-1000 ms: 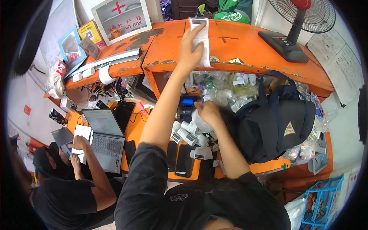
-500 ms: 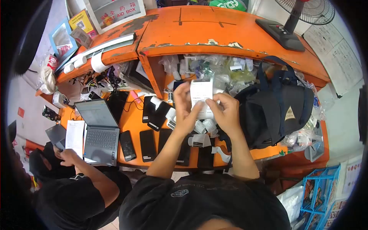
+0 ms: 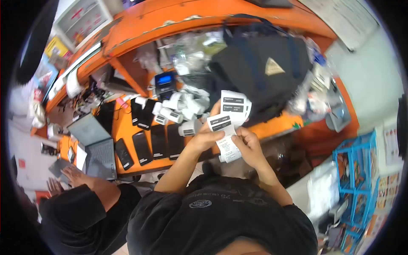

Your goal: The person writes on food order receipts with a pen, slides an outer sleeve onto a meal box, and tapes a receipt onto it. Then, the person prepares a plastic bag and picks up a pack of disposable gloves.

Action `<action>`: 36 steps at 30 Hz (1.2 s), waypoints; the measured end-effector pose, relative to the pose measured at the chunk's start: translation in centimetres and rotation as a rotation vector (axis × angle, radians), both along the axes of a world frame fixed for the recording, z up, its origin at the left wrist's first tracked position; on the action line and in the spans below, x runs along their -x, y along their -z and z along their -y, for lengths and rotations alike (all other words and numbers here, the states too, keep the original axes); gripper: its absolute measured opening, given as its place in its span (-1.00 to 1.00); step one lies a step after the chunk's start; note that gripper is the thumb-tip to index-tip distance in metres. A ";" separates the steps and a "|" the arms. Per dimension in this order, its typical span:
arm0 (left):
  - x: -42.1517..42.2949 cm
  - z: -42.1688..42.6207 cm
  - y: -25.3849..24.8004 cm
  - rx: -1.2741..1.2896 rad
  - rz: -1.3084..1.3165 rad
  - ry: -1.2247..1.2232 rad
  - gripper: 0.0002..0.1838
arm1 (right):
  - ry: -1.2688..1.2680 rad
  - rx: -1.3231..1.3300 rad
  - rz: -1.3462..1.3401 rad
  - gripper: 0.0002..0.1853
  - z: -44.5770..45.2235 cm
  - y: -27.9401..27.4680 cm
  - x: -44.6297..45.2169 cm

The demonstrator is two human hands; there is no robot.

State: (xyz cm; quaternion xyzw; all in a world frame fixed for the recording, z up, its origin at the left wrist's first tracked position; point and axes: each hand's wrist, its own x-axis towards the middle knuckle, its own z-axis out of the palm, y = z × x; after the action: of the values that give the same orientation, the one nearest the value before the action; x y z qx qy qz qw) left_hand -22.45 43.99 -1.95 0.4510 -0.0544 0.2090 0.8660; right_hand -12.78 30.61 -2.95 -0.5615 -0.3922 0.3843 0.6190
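Printed paper slips [image 3: 230, 143] hang between my two hands, in front of the desk's edge. My left hand [image 3: 205, 138] is closed on their left side, the thumb on top. Pinched on the right side of the same slips is my right hand [image 3: 250, 148]. A curled upper part of the paper stands above my fingers. Left of the hands lie several rolled white slips [image 3: 182, 106] and a row of dark phones [image 3: 141, 147]. A small device with a blue screen [image 3: 165, 81] stands behind the rolls.
A large black backpack [image 3: 263, 72] stands on the desk behind my hands. To the left, a co-worker [image 3: 80, 204] sits by an open laptop [image 3: 100, 153]. Plastic bags [image 3: 187, 51] fill the shelf under the orange counter [image 3: 148, 21]. Blue racks [image 3: 355, 170] stand at the right.
My view has turned to the right. Both hands have come nearer my body with the paper, past the desk's edge, and more of it now hangs unrolled. The co-worker's hands have moved.
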 end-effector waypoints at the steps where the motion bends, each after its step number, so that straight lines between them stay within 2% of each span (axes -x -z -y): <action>1: -1.0 1.7 -0.5 0.122 0.033 0.051 0.06 | -0.018 -0.016 -0.038 -0.88 2.0 0.8 -0.6; 2: -2.0 3.4 -0.7 0.245 0.062 0.102 0.05 | 0.013 -0.024 -0.033 -0.89 4.1 0.9 -1.0; 4: -4.3 5.6 0.9 0.372 0.115 0.391 -0.02 | 0.050 -0.037 -0.025 -0.91 7.8 1.2 -1.6; 6: -5.6 8.2 1.3 0.281 0.001 0.357 -0.07 | 0.248 0.017 0.011 -0.90 11.1 1.0 -1.4; 7: -6.4 10.1 1.3 0.372 0.106 0.341 -0.20 | 0.359 -0.003 0.039 -0.90 12.5 1.3 -1.3; 8: -7.0 11.7 1.8 0.407 0.040 0.309 -0.25 | 0.473 -0.022 0.069 -0.90 13.8 1.6 -1.2; 10: -7.9 15.0 2.1 0.370 -0.081 0.224 -0.34 | 0.607 -0.067 0.113 -0.90 16.3 1.9 -1.4; 11: -8.2 16.4 2.3 0.321 -0.081 0.222 -0.37 | 0.660 -0.040 0.085 -0.84 17.3 1.8 -1.2; 14: -8.7 20.5 3.0 0.202 -0.141 0.232 -0.52 | 0.760 0.070 0.201 -0.86 20.9 3.4 -1.2; 15: -8.7 21.9 3.1 0.251 -0.202 0.256 -0.53 | 0.812 0.000 0.145 -0.96 21.4 3.9 -0.8; 16: -8.7 23.0 3.1 0.295 -0.267 0.281 -0.54 | 0.875 -0.092 0.118 -0.88 22.3 4.1 -0.5; 18: -9.1 24.3 3.6 0.308 -0.230 0.409 -0.49 | 0.816 -0.095 -0.215 -0.79 23.8 2.2 0.3; 19: -9.3 25.0 3.6 0.305 -0.224 0.433 -0.48 | 0.793 -0.021 -0.286 -0.78 24.9 2.4 0.3; 22: -9.8 26.3 4.0 0.346 -0.234 0.487 -0.44 | 0.567 0.283 -0.103 -0.81 28.4 3.3 0.0; 24: -10.4 26.6 4.9 0.463 -0.209 0.526 -0.52 | 0.619 0.287 -0.020 -0.83 28.7 4.3 0.3; 26: -10.8 26.7 5.8 0.364 -0.386 0.352 -0.61 | 0.611 0.319 0.057 -0.80 28.2 3.5 0.6; 28: -10.9 26.2 7.3 0.334 -0.481 0.073 -0.65 | 0.531 0.498 0.438 -0.79 27.0 4.8 0.7; 29: -10.6 25.3 6.2 0.370 -0.532 -0.023 -0.66 | 0.509 0.562 0.641 -0.78 26.2 5.4 0.4; 32: -9.6 22.3 6.0 0.230 -0.278 0.026 -0.70 | 0.523 0.265 0.461 -0.80 23.0 6.0 0.3; 33: -8.3 20.9 5.4 0.259 -0.333 0.141 -0.74 | 0.464 0.184 0.327 -0.78 21.5 5.1 0.3; 34: -7.2 18.6 6.5 0.281 -0.297 0.258 -0.74 | 0.318 0.239 0.294 -0.78 20.5 5.2 0.1; 35: -6.0 16.6 6.7 0.223 -0.330 0.092 -0.75 | 0.175 0.289 0.269 -0.78 19.5 5.6 -0.5; 36: -4.9 14.3 6.7 0.334 -0.252 -0.070 -0.74 | 0.034 0.334 0.246 -0.77 18.2 6.0 -1.2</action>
State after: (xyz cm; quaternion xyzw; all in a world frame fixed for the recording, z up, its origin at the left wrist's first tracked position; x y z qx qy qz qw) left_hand -17.51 29.74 -8.70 0.3255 0.1056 0.1872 0.9208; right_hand -11.60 12.46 -8.94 -0.7056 -0.3862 0.3619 0.4711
